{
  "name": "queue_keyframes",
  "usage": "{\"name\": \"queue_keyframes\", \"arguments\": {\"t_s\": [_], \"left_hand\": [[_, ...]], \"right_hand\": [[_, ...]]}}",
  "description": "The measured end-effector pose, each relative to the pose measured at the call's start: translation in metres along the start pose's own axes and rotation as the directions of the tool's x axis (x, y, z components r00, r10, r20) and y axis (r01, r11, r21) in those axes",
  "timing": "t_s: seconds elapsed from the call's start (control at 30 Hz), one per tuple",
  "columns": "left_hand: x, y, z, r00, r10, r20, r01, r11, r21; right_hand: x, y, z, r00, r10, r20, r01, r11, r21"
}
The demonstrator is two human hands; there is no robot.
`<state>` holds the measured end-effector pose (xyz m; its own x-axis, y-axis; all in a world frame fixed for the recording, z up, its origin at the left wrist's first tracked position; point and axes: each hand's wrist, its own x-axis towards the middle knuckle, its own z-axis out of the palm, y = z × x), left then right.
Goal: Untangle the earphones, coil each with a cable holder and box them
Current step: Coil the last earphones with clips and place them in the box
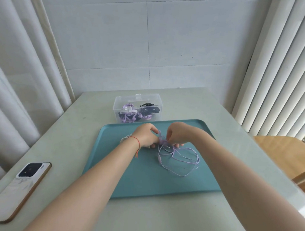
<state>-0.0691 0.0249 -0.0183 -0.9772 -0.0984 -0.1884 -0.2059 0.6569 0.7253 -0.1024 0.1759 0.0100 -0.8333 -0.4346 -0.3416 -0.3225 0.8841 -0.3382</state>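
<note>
Hands meet over the far middle of the teal tray: the left hand and the right hand each have their fingers curled in, pinching a knotted bunch of the lilac earphone cable between them. The exact fingertip contact is too small to make out. From that bunch the rest of the cable spills toward the viewer in loose overlapping loops lying on the tray, with an inline remote on one strand.

The cable looks thin, light and limp, so it will likely sag and re-tangle if lifted carelessly; taking it close to the knot, or at the stiffer remote, seems the safer hold, and hard pulling could tighten the snarl.

Something small and white peeks out behind the left wrist, which wears a red string bracelet.

Beyond the tray stands a clear plastic box already holding coiled lilac and dark earphones. A smartphone lies face down at the near left of the surface.
</note>
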Motion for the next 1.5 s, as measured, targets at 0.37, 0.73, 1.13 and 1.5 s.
{"name": "queue_keyframes", "arguments": {"t_s": [0.37, 0.73, 1.13, 1.5], "left_hand": [[-0.015, -0.017, -0.039, 0.994, 0.103, -0.026, -0.106, 0.971, -0.215], [-0.01, -0.023, -0.046, 0.923, 0.128, -0.364, -0.121, 0.992, 0.041], [-0.009, -0.001, -0.018, 0.943, 0.276, -0.187, -0.109, 0.786, 0.609], [-0.029, 0.03, -0.05, 0.975, 0.067, -0.21, -0.165, 0.856, -0.49]], "right_hand": [[0.01, -0.037, -0.008, 0.954, -0.107, -0.281, 0.209, 0.909, 0.361], [0.011, -0.025, -0.02, 0.874, 0.106, -0.474, 0.193, 0.82, 0.539], [-0.005, 0.016, -0.013, 0.845, 0.381, -0.375, -0.366, 0.924, 0.113], [-0.023, -0.032, -0.018, 0.871, -0.041, -0.489, 0.296, 0.84, 0.456]]}}
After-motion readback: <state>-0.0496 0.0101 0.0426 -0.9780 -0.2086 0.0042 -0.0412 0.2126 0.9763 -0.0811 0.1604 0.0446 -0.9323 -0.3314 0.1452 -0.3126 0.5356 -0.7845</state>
